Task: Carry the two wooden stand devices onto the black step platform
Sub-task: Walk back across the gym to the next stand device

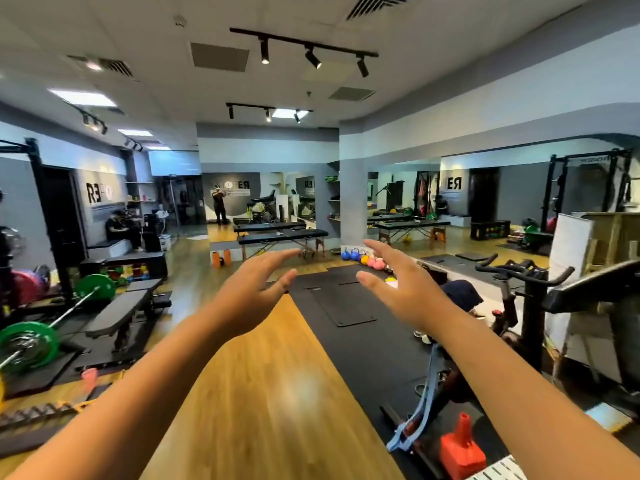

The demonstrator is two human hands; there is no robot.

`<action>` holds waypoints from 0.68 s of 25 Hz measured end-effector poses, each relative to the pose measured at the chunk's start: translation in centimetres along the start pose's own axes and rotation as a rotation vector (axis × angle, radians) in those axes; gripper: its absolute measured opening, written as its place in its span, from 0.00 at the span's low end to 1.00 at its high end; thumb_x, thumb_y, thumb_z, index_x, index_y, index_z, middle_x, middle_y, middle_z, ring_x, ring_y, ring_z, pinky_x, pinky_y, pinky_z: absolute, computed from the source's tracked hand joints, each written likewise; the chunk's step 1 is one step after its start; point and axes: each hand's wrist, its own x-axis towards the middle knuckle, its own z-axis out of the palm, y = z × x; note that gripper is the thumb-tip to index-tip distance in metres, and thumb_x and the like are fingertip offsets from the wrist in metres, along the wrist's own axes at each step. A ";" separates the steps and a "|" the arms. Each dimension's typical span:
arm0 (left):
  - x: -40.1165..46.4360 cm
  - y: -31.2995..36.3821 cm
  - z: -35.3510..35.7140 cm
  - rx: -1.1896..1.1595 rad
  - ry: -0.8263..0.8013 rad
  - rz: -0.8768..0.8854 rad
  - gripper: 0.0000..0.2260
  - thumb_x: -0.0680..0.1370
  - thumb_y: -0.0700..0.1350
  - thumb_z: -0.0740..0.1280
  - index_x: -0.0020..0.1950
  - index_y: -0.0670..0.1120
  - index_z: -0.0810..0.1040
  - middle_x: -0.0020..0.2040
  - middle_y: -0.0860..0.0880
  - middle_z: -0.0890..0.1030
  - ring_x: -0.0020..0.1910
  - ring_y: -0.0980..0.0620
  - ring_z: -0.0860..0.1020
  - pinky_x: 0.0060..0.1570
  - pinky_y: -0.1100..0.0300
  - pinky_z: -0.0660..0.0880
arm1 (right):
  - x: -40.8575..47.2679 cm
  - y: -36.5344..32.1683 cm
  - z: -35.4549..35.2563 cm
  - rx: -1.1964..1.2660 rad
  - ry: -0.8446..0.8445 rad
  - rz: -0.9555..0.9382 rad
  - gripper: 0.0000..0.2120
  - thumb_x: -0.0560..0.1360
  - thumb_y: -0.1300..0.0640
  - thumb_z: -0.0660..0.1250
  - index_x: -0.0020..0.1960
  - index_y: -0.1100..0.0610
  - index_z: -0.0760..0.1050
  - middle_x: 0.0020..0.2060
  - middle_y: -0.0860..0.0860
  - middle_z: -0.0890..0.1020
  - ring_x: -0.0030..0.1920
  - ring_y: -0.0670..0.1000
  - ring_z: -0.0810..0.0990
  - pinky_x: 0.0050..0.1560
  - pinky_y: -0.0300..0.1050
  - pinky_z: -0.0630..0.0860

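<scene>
Both my arms reach straight out over the gym floor. My left hand (254, 284) and my right hand (401, 284) face each other, fingers spread, with nothing in either. Beyond them a flat black board (341, 304) lies on a long black floor mat (363, 344). I cannot pick out the wooden stand devices for certain; a pale wooden frame (609, 237) stands at the far right behind a white panel.
A black bench (114, 311) and a barbell with green plates (29, 344) fill the left. An exercise bike (519, 289) and a red cone (462, 445) sit right. Coloured kettlebells (363, 258) and massage tables (282, 235) stand ahead. A person sits at left (119, 228).
</scene>
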 end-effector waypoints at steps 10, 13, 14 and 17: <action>12.4 -11.3 6.3 0.112 0.063 -0.121 0.22 0.85 0.55 0.59 0.80 0.55 0.65 0.77 0.56 0.70 0.75 0.58 0.66 0.72 0.61 0.62 | 18.4 11.1 8.7 0.068 -0.130 -0.147 0.32 0.81 0.38 0.65 0.82 0.39 0.59 0.79 0.43 0.67 0.76 0.43 0.64 0.68 0.44 0.64; 16.2 -14.6 7.4 0.112 0.094 -0.208 0.23 0.85 0.57 0.58 0.80 0.56 0.65 0.77 0.56 0.70 0.76 0.55 0.66 0.74 0.53 0.65 | 24.8 13.5 10.7 0.094 -0.170 -0.200 0.32 0.81 0.38 0.65 0.82 0.38 0.58 0.79 0.44 0.68 0.77 0.45 0.65 0.70 0.47 0.66; 17.4 -15.7 7.5 0.112 0.110 -0.233 0.23 0.85 0.58 0.58 0.80 0.57 0.64 0.77 0.56 0.70 0.76 0.55 0.66 0.74 0.50 0.66 | 26.7 14.0 11.5 0.120 -0.181 -0.215 0.32 0.80 0.38 0.65 0.82 0.38 0.58 0.79 0.44 0.68 0.77 0.46 0.65 0.71 0.48 0.67; 20.7 -19.0 7.6 0.135 0.153 -0.269 0.23 0.85 0.57 0.58 0.80 0.58 0.64 0.76 0.56 0.70 0.75 0.56 0.67 0.73 0.51 0.67 | 32.1 15.3 14.6 0.185 -0.201 -0.255 0.33 0.80 0.37 0.65 0.82 0.39 0.59 0.78 0.43 0.68 0.77 0.46 0.65 0.70 0.49 0.68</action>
